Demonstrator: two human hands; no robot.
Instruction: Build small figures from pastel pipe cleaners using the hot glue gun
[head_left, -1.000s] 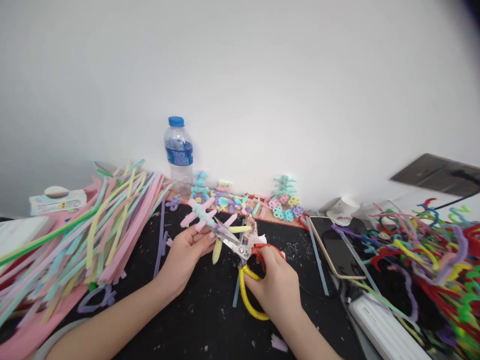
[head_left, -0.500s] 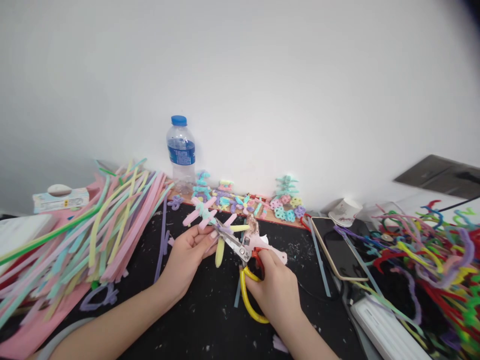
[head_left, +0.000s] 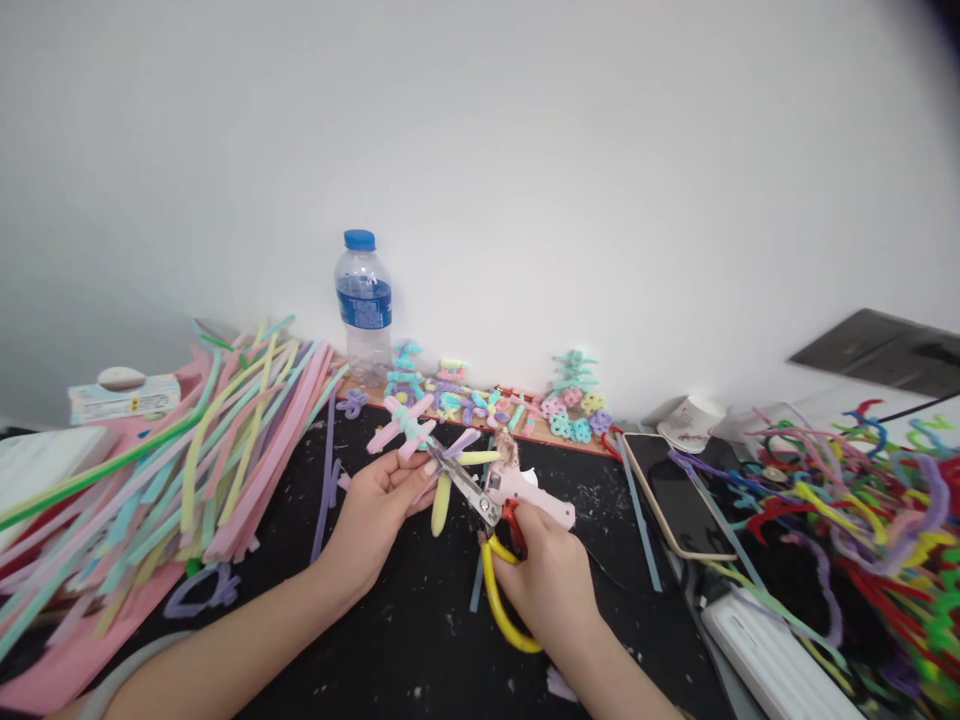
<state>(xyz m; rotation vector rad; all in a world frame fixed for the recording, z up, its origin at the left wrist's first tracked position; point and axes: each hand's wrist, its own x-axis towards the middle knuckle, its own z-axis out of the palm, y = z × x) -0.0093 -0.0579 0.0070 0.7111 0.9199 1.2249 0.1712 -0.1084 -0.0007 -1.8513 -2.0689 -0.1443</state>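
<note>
Between the thumb and fingers of my left hand (head_left: 386,510) is a pipe cleaner piece (head_left: 406,424) with pink, mint, lilac and yellow fuzzy arms. My right hand (head_left: 553,570) grips a pair of scissors (head_left: 474,495) by its yellow and orange handles. Its metal blades point up and left and lie against the piece beside my left fingertips. Whether the blades have cut into it cannot be told. A pink glue gun (head_left: 536,498) lies behind the scissors, partly hidden by them and by my right hand.
Pastel pipe cleaners (head_left: 247,450) are heaped at left, and a bright tangle (head_left: 870,530) spreads at right. A water bottle (head_left: 364,310) stands by the wall near small pipe cleaner flowers (head_left: 581,430). A phone (head_left: 686,505), paper cup (head_left: 694,420) and white power strip (head_left: 776,655) are at right.
The scissor blades have come closer together at the piece, with the yellow handle shifting slightly. My left hand stays in nearly the same place.
</note>
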